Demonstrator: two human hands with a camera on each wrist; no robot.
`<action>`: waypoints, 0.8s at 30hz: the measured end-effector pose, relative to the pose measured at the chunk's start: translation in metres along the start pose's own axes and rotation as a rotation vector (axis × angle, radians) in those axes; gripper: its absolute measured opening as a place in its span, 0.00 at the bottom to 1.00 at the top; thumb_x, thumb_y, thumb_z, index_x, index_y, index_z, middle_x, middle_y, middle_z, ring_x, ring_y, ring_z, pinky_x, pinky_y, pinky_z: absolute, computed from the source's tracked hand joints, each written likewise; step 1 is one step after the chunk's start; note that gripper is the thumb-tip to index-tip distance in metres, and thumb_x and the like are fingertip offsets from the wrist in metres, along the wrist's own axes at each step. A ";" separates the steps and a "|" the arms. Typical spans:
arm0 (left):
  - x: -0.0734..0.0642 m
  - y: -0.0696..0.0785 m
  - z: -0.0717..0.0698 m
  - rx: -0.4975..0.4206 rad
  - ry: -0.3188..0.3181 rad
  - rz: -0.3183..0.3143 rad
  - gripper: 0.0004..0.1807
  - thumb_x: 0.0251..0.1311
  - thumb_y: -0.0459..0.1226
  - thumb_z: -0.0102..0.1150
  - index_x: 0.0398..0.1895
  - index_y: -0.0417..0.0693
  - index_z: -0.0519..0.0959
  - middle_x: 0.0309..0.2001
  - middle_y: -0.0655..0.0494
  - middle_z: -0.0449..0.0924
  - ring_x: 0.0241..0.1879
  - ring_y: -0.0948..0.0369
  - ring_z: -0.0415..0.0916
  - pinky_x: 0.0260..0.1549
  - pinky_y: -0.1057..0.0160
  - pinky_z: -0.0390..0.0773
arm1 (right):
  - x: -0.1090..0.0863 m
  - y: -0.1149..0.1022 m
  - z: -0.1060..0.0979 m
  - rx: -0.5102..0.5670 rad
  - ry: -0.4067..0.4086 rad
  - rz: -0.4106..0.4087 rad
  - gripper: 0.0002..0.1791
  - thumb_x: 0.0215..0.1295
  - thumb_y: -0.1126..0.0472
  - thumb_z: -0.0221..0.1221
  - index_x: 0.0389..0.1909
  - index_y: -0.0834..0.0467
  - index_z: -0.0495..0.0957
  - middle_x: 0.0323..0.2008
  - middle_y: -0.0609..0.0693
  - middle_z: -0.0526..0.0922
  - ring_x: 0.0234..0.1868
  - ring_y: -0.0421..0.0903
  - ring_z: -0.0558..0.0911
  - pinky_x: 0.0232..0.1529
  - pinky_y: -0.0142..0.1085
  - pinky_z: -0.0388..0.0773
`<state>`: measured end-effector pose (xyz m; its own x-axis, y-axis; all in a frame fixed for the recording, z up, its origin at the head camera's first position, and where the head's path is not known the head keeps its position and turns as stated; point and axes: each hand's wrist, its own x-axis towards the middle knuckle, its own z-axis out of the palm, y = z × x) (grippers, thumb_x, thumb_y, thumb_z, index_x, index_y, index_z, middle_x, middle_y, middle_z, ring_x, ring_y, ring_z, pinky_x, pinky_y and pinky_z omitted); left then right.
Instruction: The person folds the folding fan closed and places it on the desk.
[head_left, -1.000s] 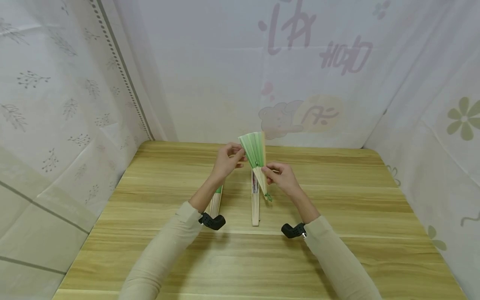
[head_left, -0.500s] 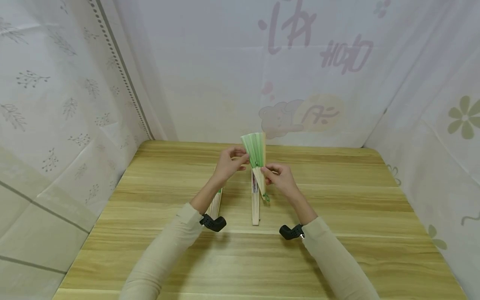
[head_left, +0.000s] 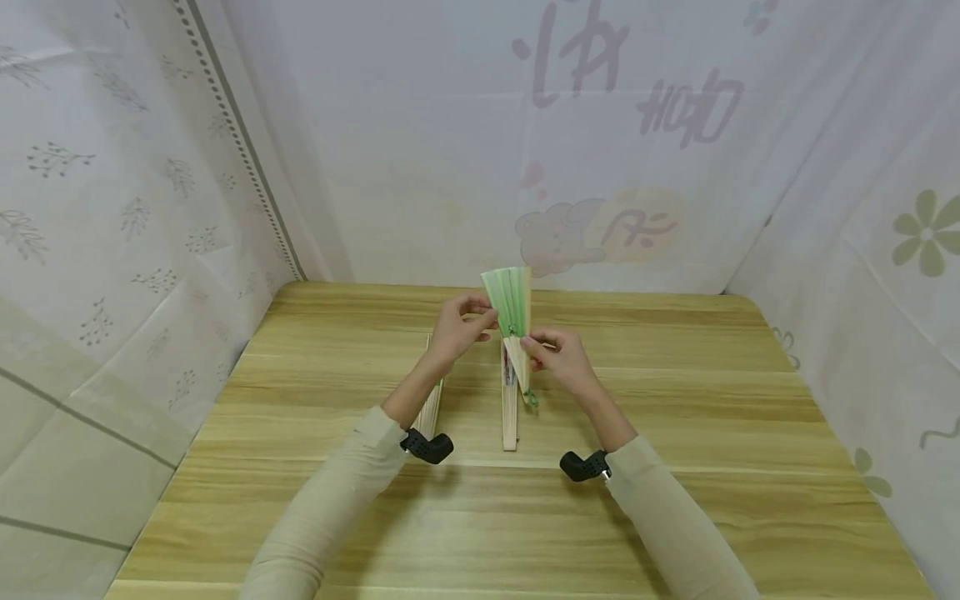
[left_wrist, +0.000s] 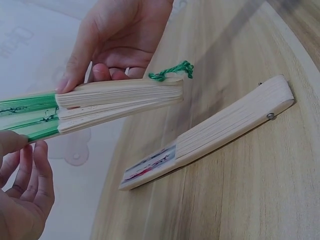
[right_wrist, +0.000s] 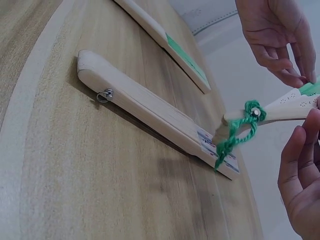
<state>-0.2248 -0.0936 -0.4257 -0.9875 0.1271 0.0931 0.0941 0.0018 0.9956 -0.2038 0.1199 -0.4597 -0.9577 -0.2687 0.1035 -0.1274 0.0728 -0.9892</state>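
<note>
A partly spread green folding fan with pale wooden ribs is held up above the table. My left hand pinches its left edge between thumb and fingers, on the green leaf. Lower down, my right hand grips the right outer rib near where leaf and ribs meet. From the fan's pivot end hangs a knotted green cord. Below it a second folding fan, folded up, lies on the table, its leaf patterned in grey and red. Another folded fan with a green leaf lies left of that, partly behind my left forearm.
The wood-grain table has rounded far corners. Pale patterned cloth hangs behind it and along both sides. Each wrist wears a black camera mount just above the tabletop.
My left hand has shifted slightly right with the fan's left edge, so the fan is a little narrower. Its pivot end has swung slightly left; the fans on the table stay put.
</note>
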 end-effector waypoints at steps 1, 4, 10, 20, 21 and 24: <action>0.000 0.000 0.000 -0.001 0.002 -0.001 0.09 0.69 0.28 0.61 0.47 0.31 0.77 0.41 0.44 0.79 0.35 0.54 0.84 0.37 0.54 0.85 | 0.000 0.000 0.000 -0.004 0.000 0.002 0.12 0.74 0.65 0.60 0.43 0.73 0.82 0.34 0.56 0.78 0.31 0.48 0.77 0.34 0.37 0.80; 0.000 0.000 0.001 -0.010 0.002 0.000 0.09 0.69 0.27 0.61 0.48 0.31 0.77 0.41 0.43 0.79 0.41 0.43 0.83 0.36 0.55 0.85 | 0.000 -0.001 0.001 -0.011 -0.006 -0.010 0.12 0.74 0.64 0.61 0.43 0.72 0.82 0.34 0.56 0.79 0.30 0.46 0.77 0.33 0.36 0.80; -0.002 0.002 0.002 -0.010 -0.009 -0.013 0.10 0.70 0.29 0.60 0.51 0.32 0.77 0.44 0.41 0.79 0.46 0.37 0.81 0.38 0.55 0.85 | 0.001 0.001 0.003 -0.005 -0.015 -0.029 0.12 0.74 0.64 0.61 0.42 0.71 0.83 0.32 0.56 0.79 0.28 0.44 0.77 0.31 0.33 0.79; -0.007 0.001 0.001 0.009 -0.085 -0.044 0.11 0.74 0.32 0.57 0.52 0.32 0.77 0.47 0.36 0.78 0.48 0.36 0.80 0.38 0.57 0.85 | 0.002 0.000 0.009 0.015 -0.004 -0.028 0.12 0.75 0.65 0.60 0.42 0.73 0.82 0.35 0.56 0.80 0.27 0.43 0.77 0.31 0.32 0.81; -0.007 0.000 0.001 0.011 -0.090 -0.036 0.11 0.74 0.32 0.57 0.52 0.32 0.77 0.47 0.37 0.78 0.48 0.36 0.80 0.37 0.57 0.85 | 0.002 0.001 0.009 0.013 -0.002 -0.027 0.12 0.75 0.65 0.60 0.42 0.73 0.82 0.35 0.56 0.81 0.27 0.43 0.77 0.31 0.32 0.81; -0.006 -0.002 0.001 0.023 -0.098 -0.022 0.11 0.72 0.31 0.59 0.52 0.33 0.77 0.46 0.41 0.78 0.47 0.36 0.80 0.39 0.53 0.85 | 0.003 0.002 0.010 0.008 0.003 -0.030 0.13 0.74 0.65 0.60 0.43 0.74 0.82 0.35 0.57 0.81 0.27 0.43 0.77 0.31 0.32 0.81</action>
<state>-0.2188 -0.0933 -0.4279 -0.9724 0.2230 0.0683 0.0765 0.0281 0.9967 -0.2043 0.1095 -0.4620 -0.9543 -0.2674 0.1336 -0.1542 0.0573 -0.9864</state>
